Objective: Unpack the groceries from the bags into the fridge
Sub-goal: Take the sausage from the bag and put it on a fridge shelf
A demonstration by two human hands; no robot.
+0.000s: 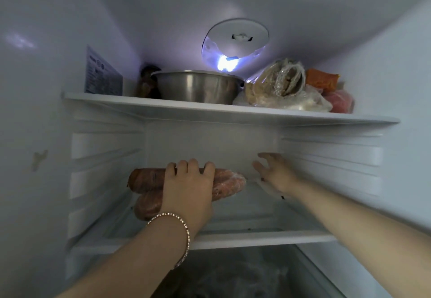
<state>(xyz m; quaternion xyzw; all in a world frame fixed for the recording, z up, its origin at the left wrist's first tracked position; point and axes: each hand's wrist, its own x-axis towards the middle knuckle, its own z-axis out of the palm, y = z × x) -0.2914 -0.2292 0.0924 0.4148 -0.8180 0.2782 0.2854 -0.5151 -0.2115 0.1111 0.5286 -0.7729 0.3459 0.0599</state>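
Two sausages [145, 180] were stacked at the left of the fridge's middle shelf [256, 239], and the top one was gripped by the left hand [186, 189], fingers curled over it. The right hand [277, 176] was held just beside them, fingers spread, nothing clearly grabbed.

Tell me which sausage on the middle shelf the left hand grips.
The upper sausage, its right end in clear wrap: the left hand curls over it. The lower sausage lies just in front.
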